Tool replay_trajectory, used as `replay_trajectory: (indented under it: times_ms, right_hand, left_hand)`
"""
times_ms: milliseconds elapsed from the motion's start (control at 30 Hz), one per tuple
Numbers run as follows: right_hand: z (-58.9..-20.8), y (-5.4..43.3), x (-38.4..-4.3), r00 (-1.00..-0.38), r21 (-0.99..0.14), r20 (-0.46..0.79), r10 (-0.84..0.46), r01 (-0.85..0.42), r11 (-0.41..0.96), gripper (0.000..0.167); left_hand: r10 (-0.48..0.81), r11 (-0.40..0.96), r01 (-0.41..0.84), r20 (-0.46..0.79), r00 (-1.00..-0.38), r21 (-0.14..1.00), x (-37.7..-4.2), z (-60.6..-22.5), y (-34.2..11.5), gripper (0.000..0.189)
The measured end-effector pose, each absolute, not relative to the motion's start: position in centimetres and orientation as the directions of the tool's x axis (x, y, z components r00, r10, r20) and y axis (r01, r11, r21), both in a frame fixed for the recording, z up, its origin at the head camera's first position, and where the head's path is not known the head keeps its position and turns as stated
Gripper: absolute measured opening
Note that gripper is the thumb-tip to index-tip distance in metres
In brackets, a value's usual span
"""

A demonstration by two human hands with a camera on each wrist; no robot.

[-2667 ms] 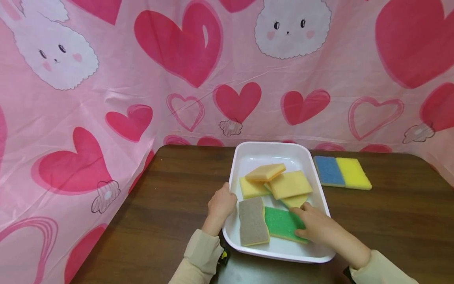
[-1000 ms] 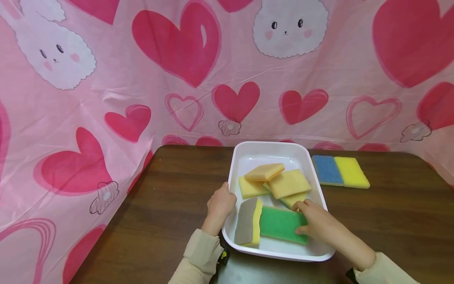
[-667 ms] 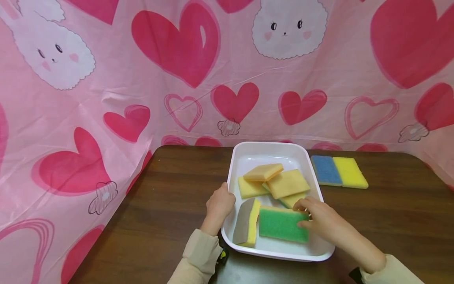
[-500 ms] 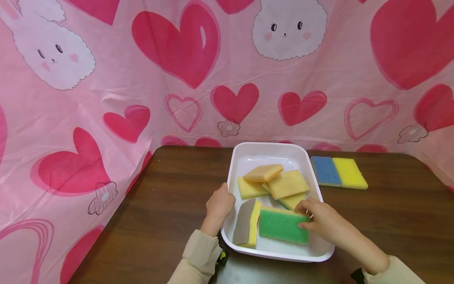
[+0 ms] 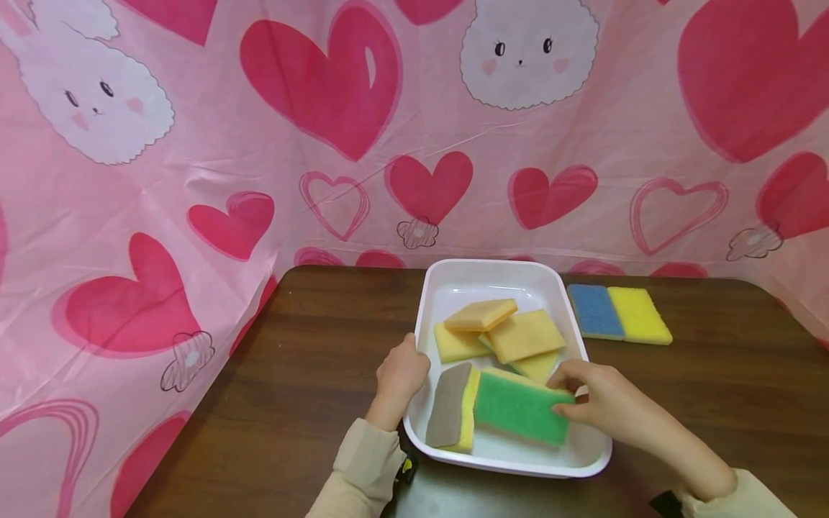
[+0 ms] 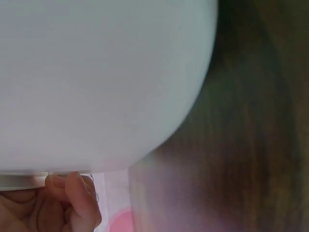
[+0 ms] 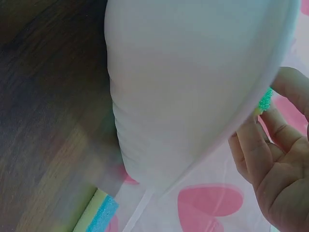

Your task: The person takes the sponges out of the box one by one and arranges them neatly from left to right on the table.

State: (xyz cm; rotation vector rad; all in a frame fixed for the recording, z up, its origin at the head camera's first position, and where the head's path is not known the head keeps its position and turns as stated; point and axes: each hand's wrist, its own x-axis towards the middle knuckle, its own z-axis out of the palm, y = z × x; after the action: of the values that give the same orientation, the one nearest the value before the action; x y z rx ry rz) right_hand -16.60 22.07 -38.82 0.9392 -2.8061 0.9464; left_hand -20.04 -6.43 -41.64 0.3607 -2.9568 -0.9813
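My left hand (image 5: 403,370) grips the left rim of a white plastic tray (image 5: 512,459). In the left wrist view, fingertips (image 6: 79,191) curl at the edge of the tray (image 6: 96,87). Over the tray's front right part, my right hand (image 5: 605,403) pinches the right end of a green-faced yellow sponge (image 5: 521,409), which is tilted with its green side toward me. A sliver of that sponge (image 7: 265,100) shows between the fingers in the right wrist view. Beside its left end a grey-faced yellow sponge (image 5: 447,406) leans on the tray's left side.
Several yellow sponges lie overlapping in the tray's middle, one pale sponge (image 5: 481,315) on top. On the brown wooden table (image 5: 337,338), right of the tray, a blue sponge (image 5: 596,311) and a bright yellow sponge (image 5: 640,315) lie side by side. A pink heart-print cloth (image 5: 291,129) hangs behind.
The right hand has taken hold of the green sponge's end and raised it, drawing back slightly right. The grey sponge has tipped leftward, showing its yellow side. The left hand stays put.
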Motion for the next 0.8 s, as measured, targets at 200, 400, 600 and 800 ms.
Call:
replay_trajectory:
  times_ms: [200, 400, 600, 800]
  right_hand:
    - [-38.2, 22.6, -16.7, -0.831, -0.564, 0.211, -0.514, -0.533, 0.631, 0.022]
    - [-37.4, 22.8, -16.8, -0.876, -0.584, 0.172, -0.450, -0.458, 0.670, 0.021]
    - [-37.0, 23.2, -17.0, -0.903, -0.586, 0.150, -0.403, -0.409, 0.699, 0.019]
    - [-36.4, 23.7, -17.3, -0.959, -0.622, 0.089, -0.268, -0.264, 0.737, 0.022]
  left_hand:
    - [-0.222, 0.781, -0.219, -0.068, -0.973, 0.585, -20.1, -41.7, -6.5, 0.032]
    - [-0.217, 0.780, -0.216, -0.070, -0.974, 0.587, -20.2, -41.7, -6.5, 0.033]
    - [-0.221, 0.772, -0.224, -0.080, -0.972, 0.595, -20.2, -41.8, -6.5, 0.033]
    - [-0.225, 0.776, -0.217, -0.062, -0.972, 0.592, -20.2, -41.8, -6.4, 0.032]
